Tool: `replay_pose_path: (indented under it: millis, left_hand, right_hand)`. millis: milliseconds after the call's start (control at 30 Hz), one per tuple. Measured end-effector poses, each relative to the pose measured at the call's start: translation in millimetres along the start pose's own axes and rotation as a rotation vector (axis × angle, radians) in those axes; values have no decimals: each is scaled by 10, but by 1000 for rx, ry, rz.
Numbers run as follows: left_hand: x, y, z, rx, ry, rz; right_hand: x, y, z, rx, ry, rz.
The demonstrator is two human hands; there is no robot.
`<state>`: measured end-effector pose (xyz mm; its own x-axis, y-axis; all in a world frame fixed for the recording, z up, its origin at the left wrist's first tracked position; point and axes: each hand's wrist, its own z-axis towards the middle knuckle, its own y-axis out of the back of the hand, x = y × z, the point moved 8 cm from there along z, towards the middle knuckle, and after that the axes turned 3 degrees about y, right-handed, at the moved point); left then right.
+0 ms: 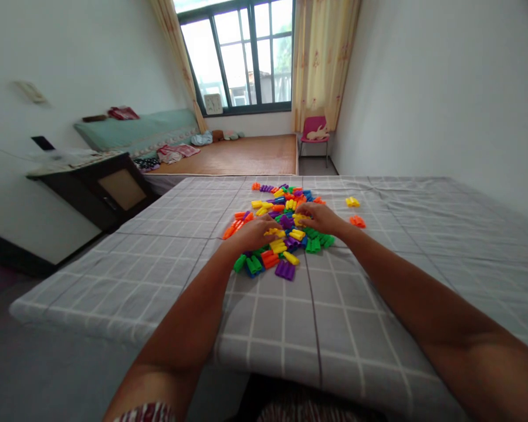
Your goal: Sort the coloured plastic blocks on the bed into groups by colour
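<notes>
A heap of plastic building blocks in orange, yellow, green, purple and blue lies in front of me, many with ribbed, bullet-like shapes. My left hand (259, 231) is at the heap's left side, its fingers curled on a yellow building block (276, 233). Across from it, my right hand (320, 215) reaches in from the right, fingers bent round another yellow building block (299, 220). Purple blocks (286, 270) lie at the near edge, and green blocks (314, 243) sit below my right hand. The fingertips are partly hidden among the pieces.
The blocks rest on a grey checked cloth (136, 269) over a flat surface. A loose yellow block (352, 202) and an orange block (358, 221) lie apart on the right. Beyond are a bed (250, 155), a pink chair (315, 129) and a dark cabinet (110, 187).
</notes>
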<state>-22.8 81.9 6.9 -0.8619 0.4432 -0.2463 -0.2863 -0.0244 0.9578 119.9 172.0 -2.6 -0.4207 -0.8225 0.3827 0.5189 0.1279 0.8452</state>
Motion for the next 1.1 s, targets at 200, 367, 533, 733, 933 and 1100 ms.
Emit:
replay_pose_path:
  millis: [200,367,533,733,933,1100]
  left_hand:
    - [169,116,-26,-103,200,238]
    - [359,130,-56,-105,355,318]
    - [441,119,-59,-95,390,353]
    - [400,133,-49,-72,385,366]
    - [434,145,-60,-58,409,343]
    - [430,136,-57,-60,404,341]
  right_hand:
    - [-135,47,-5,18,-129,87]
    - [-201,239,-57,128,-106,-81]
    - [-331,134,-238,475,-200,37]
    - [-343,-91,-395,708,-355,149]
    - [-203,29,-259,600,-199,-89]
    - [-23,-49,-174,556,-80,-192]
